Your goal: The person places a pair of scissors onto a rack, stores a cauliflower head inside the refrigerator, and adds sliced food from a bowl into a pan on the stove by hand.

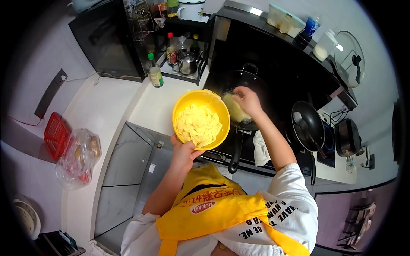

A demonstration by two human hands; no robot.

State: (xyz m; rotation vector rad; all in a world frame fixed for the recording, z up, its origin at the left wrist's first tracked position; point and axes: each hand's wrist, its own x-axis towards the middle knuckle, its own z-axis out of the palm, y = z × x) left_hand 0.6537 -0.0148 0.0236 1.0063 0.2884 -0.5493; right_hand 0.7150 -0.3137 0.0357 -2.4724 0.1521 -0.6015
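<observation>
Apron [213,217] nearest, yellow bowl [224,119] in left hand [183,152], right hand [248,101] over wok [252,81]

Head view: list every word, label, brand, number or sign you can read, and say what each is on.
"HAVE T", "BE NE." in black print on the white shirt; the lettering between them is partly broken by folds.
Yellow apron: red characters and a red oval logo, too blurred to read.
Green-capped bottle and red-capped bottle: labels too small to read.
No number is legible.
</observation>
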